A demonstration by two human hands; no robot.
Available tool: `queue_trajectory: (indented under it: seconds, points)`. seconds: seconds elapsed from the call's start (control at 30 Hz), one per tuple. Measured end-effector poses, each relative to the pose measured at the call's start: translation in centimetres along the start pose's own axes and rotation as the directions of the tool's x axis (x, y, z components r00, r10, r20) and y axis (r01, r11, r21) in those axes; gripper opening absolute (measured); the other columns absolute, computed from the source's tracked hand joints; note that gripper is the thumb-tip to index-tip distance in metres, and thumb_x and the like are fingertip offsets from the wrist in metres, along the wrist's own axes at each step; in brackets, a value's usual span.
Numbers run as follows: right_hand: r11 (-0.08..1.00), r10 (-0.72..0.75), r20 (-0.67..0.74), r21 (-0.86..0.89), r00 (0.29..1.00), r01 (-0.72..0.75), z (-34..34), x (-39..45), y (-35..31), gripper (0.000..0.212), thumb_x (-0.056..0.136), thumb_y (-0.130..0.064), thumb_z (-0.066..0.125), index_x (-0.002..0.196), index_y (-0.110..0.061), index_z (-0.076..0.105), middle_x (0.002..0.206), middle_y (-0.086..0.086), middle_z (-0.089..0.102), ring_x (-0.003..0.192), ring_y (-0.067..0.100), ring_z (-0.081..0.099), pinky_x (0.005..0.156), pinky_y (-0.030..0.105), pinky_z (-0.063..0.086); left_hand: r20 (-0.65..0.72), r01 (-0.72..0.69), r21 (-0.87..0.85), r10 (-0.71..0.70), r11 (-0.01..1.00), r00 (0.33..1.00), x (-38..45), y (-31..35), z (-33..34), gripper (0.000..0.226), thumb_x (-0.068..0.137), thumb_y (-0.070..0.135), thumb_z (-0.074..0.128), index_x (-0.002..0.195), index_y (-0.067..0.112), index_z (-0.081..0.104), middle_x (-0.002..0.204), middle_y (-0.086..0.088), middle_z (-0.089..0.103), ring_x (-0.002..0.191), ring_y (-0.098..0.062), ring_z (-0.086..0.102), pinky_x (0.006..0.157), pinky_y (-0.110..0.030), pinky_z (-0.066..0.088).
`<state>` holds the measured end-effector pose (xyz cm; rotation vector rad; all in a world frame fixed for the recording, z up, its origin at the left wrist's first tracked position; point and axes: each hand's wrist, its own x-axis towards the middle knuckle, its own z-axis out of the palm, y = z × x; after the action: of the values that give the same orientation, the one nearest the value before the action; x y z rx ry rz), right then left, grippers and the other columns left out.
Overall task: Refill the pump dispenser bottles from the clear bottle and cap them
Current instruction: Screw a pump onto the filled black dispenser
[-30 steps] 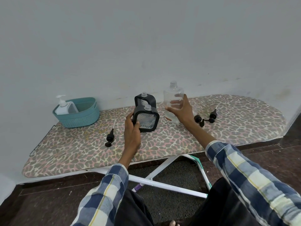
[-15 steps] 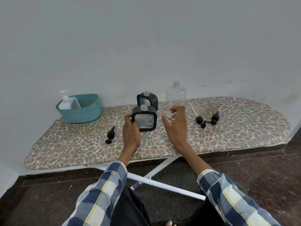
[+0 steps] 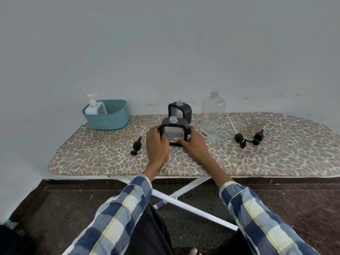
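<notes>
Both hands clasp the near dispenser bottle (image 3: 173, 133): left hand (image 3: 157, 142) curled round its left edge, right hand (image 3: 191, 143) round its right edge, thumb lying across the lower front panel. Bottle stands upright on the ironing board (image 3: 276, 159), neck open, no pump fitted. Second dispenser bottle (image 3: 180, 111) stands just behind it, farther back, also uncapped. Clear bottle (image 3: 213, 117) upright to the right, uncapped, untouched, only a shallow pool of liquid in its base.

Pumps lie loose on the board: one pump (image 3: 137, 144) just left of the left hand, two pumps (image 3: 247, 139) well to the right. Teal basket (image 3: 108, 119) far left holds a white pump bottle (image 3: 93, 106).

Step in hand, by my reading: steadying or positioning the near bottle, whether for filling or capping.

To do it well:
- Seat the base flat; padded cover is soft, bottle may rock.
- Keep the neck clear of fingers.
- Free the right hand for the clear bottle or a pump; left hand holds low.
- Feed any pump tube straight down before turning the collar.
- Mind the rear bottle close behind; a nudge could tip it.
</notes>
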<state>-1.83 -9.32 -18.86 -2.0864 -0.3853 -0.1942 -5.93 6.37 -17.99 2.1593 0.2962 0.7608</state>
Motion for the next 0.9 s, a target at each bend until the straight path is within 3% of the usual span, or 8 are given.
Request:
queue_trajectory:
  seconds: [0.13, 0.27, 0.4, 0.57, 0.7, 0.8, 0.9]
  points:
    - [1.0, 0.003, 0.005, 0.007, 1.0, -0.003, 0.0, 0.1, 0.1, 0.055, 0.09, -0.048, 0.081, 0.127, -0.018, 0.053, 0.117, 0.0, 0.071, 0.085, 0.012, 0.061, 0.061, 0.019, 0.039, -0.078, -0.046, 0.202, 0.063, 0.978, 0.995, 0.3, -0.3, -1.6, 0.032, 0.095, 0.011, 0.062, 0.127, 0.013, 0.064, 0.13, -0.004, 0.058, 0.125, -0.023, 0.051, 0.106, -0.04, 0.042]
    - [1.0, 0.008, 0.022, 0.026, 1.0, -0.009, 0.0, 0.1, 0.2, 0.058, 0.09, -0.048, 0.081, 0.13, -0.017, 0.052, 0.121, 0.002, 0.071, 0.087, 0.015, 0.063, 0.068, 0.028, 0.044, -0.08, 0.036, 0.388, -0.005, 0.921, 0.997, 0.9, -2.1, -4.4, 0.04, 0.093, 0.03, 0.07, 0.129, 0.016, 0.06, 0.135, -0.008, 0.052, 0.129, -0.03, 0.048, 0.107, -0.051, 0.04]
    - [0.999, 0.013, 0.027, 0.048, 1.0, -0.014, -0.1, 0.0, 0.1, 0.057, 0.091, -0.047, 0.08, 0.131, -0.017, 0.053, 0.123, 0.001, 0.071, 0.09, 0.019, 0.067, 0.074, 0.032, 0.048, -0.044, 0.013, 0.537, 0.013, 0.843, 0.999, 1.0, -3.2, -7.5, 0.05, 0.09, 0.042, 0.074, 0.13, 0.016, 0.057, 0.134, -0.009, 0.049, 0.131, -0.032, 0.045, 0.105, -0.052, 0.037]
    - [0.998, 0.013, 0.022, 0.054, 1.0, -0.014, -0.1, -0.2, 0.1, 0.059, 0.091, -0.048, 0.08, 0.133, -0.018, 0.053, 0.124, 0.001, 0.07, 0.098, 0.025, 0.071, 0.077, 0.036, 0.054, 0.11, 0.11, 0.663, -0.242, 0.74, 0.964, 1.7, -4.4, -10.8, 0.074, 0.087, 0.057, 0.073, 0.143, 0.016, 0.049, 0.148, -0.012, 0.042, 0.144, -0.036, 0.039, 0.116, -0.059, 0.034]
    - [0.998, 0.021, 0.023, 0.053, 1.0, -0.022, -0.2, -0.2, 0.1, 0.058, 0.091, -0.047, 0.081, 0.132, -0.018, 0.053, 0.123, 0.0, 0.069, 0.098, 0.024, 0.071, 0.077, 0.036, 0.054, 0.235, 0.101, 0.688, -0.352, 0.719, 0.906, 2.7, -5.5, -12.9, 0.077, 0.09, 0.047, 0.074, 0.151, 0.012, 0.042, 0.155, -0.015, 0.041, 0.148, -0.037, 0.039, 0.118, -0.057, 0.039]
    - [0.998, 0.032, 0.023, 0.059, 0.999, -0.034, -0.2, -0.3, -0.1, 0.057, 0.09, -0.049, 0.081, 0.131, -0.02, 0.053, 0.122, -0.001, 0.07, 0.097, 0.023, 0.071, 0.079, 0.04, 0.057, 0.306, 0.052, 0.666, -0.337, 0.744, 0.89, 3.5, -6.3, -14.4, 0.058, 0.093, 0.027, 0.071, 0.146, 0.014, 0.052, 0.15, -0.017, 0.046, 0.138, -0.036, 0.05, 0.112, -0.049, 0.046]
    - [0.997, 0.031, 0.023, 0.071, 0.999, -0.033, -0.3, -0.5, -0.3, 0.058, 0.091, -0.046, 0.081, 0.133, -0.019, 0.053, 0.122, -0.002, 0.07, 0.097, 0.022, 0.07, 0.077, 0.035, 0.053, 0.335, 0.029, 0.603, -0.287, 0.797, 0.897, 4.0, -6.8, -15.4, 0.048, 0.096, 0.016, 0.07, 0.143, 0.022, 0.064, 0.148, -0.015, 0.056, 0.133, -0.033, 0.057, 0.109, -0.043, 0.048]
